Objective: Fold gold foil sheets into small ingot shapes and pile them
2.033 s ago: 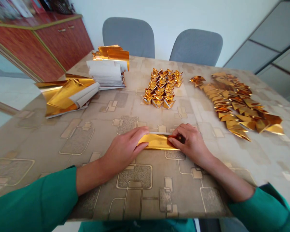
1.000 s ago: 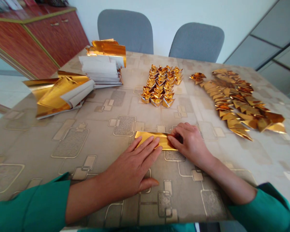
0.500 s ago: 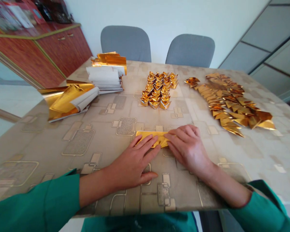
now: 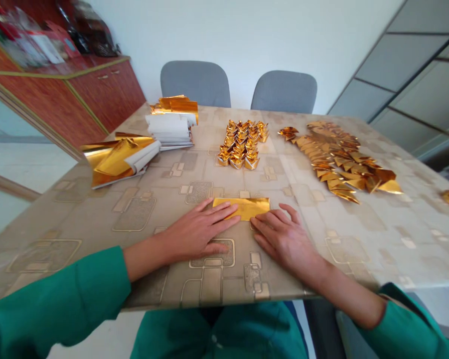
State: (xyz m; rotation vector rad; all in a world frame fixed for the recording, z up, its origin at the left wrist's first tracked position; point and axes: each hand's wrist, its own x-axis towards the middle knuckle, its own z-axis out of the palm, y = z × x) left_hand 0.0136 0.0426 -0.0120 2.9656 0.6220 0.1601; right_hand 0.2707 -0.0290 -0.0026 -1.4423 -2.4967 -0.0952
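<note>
Gold foil strip [image 4: 242, 208] — lying crosswise, left hand [image 4: 198, 232] on it, right hand [image 4: 284, 243] beside

Table [image 4: 403, 249]: glossy beige top, printed with gold-outlined rounded rectangles; far left corner, stack [image 4: 170, 127] of white-backed paper, gold sheets curling over its far end; just nearer, loose gold sheets [image 4: 119, 159] fanned, one white back showing; far middle, ingots [image 4: 241, 144], folded gold foil, packed upright in close rows; far right, gold triangles [image 4: 336, 159], overlapping in a long slanting band, apart from ingots; near edge, centre, gold strip [image 4: 241, 208], lying flat, long side parallel to edge, well apart from all piles.
</note>
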